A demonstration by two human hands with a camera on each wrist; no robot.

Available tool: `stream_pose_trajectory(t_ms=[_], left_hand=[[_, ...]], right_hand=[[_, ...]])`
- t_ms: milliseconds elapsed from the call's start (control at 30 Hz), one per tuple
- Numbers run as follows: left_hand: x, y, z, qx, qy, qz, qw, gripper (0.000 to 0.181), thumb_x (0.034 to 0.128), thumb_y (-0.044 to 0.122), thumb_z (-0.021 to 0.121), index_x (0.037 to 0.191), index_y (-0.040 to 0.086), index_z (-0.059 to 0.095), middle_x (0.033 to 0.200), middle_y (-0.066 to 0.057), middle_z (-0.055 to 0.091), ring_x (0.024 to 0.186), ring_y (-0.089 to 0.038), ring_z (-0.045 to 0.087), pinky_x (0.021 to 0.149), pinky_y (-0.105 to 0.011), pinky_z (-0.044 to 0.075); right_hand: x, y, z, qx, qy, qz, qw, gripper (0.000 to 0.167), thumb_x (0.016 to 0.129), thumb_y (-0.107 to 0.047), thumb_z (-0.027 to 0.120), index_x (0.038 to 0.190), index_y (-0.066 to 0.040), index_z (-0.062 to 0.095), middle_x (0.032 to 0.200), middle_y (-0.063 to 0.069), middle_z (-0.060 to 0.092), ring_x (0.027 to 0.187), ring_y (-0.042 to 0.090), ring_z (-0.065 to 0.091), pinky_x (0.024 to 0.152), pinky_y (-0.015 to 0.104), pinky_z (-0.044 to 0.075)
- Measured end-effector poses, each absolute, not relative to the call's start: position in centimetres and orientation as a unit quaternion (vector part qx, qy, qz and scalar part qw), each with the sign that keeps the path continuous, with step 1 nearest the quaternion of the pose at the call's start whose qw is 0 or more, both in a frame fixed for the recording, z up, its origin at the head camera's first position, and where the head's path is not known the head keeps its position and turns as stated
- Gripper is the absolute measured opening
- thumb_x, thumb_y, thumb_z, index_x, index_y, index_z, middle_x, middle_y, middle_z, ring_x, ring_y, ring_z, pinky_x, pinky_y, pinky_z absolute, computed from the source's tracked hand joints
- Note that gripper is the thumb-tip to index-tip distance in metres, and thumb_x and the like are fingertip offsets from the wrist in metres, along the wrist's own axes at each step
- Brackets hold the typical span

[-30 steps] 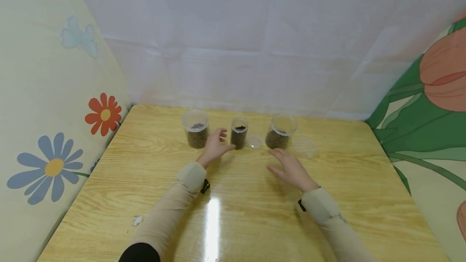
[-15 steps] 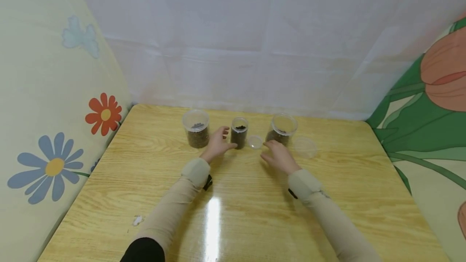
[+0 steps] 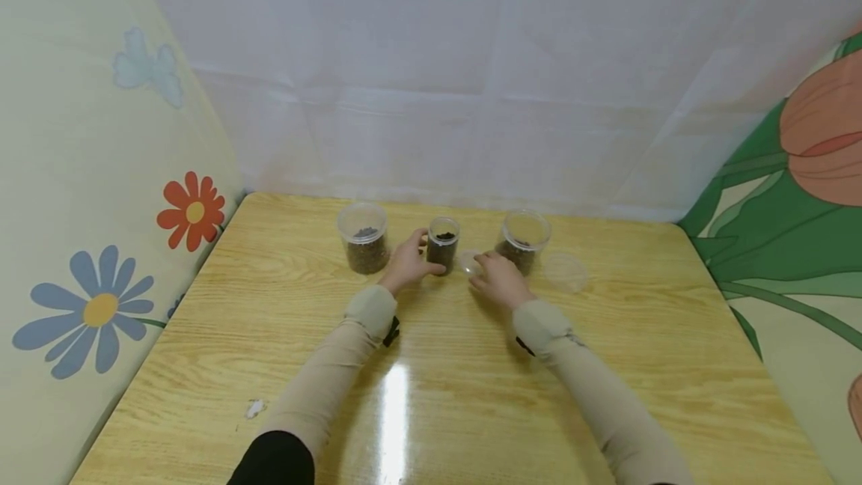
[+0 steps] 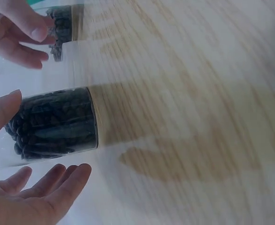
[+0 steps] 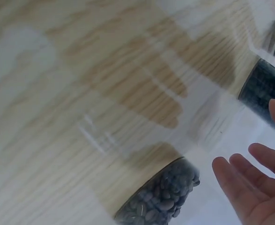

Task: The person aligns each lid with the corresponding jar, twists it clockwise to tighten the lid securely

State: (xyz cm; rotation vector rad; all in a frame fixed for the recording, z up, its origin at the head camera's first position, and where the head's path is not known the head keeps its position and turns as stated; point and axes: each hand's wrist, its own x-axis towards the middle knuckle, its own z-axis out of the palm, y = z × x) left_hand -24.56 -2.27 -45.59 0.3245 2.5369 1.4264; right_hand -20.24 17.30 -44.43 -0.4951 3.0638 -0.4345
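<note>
In the head view, a small clear jar (image 3: 441, 253) of dark beans stands uncapped in the middle. My left hand (image 3: 408, 264) curves about its left and near sides. The left wrist view shows gaps between the fingers (image 4: 71, 187) and this jar (image 4: 57, 124). My right hand (image 3: 500, 279) reaches over a small clear lid (image 3: 469, 263) beside the jar; whether the fingertips touch the lid is hidden. In the right wrist view, its fingers (image 5: 235, 183) are spread, with nothing visible between them.
Larger uncapped clear jars of dark beans stand at left (image 3: 366, 245) and right (image 3: 524, 242). A bigger clear lid (image 3: 566, 272) lies flat to the right. The wooden table (image 3: 458, 395) meets a white cloth backdrop (image 3: 438, 96).
My right hand has moved left from the front of the right jar to the small lid. My left hand has shifted slightly right, closer around the small jar.
</note>
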Motion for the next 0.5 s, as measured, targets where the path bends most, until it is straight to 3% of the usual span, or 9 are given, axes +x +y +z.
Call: stream_pose_trajectory(t_ms=[500], left_hand=[[-25.0, -2.0, -45.9, 0.127, 0.850, 0.503, 0.093, 0.078, 0.0707, 0.012, 0.078, 0.136, 0.007, 0.037, 0.128, -0.019, 0.048, 0.114, -0.034, 0.047, 0.092, -0.045, 0.041]], right_hand=[[-22.3, 16.2, -45.4, -0.162, 0.982, -0.100, -0.010, 0.045, 0.080, -0.016, 0.069, 0.117, 0.006, 0.055, 0.116, 0.024, 0.053, 0.104, 0.037, 0.052, 0.088, 0.044, 0.045]])
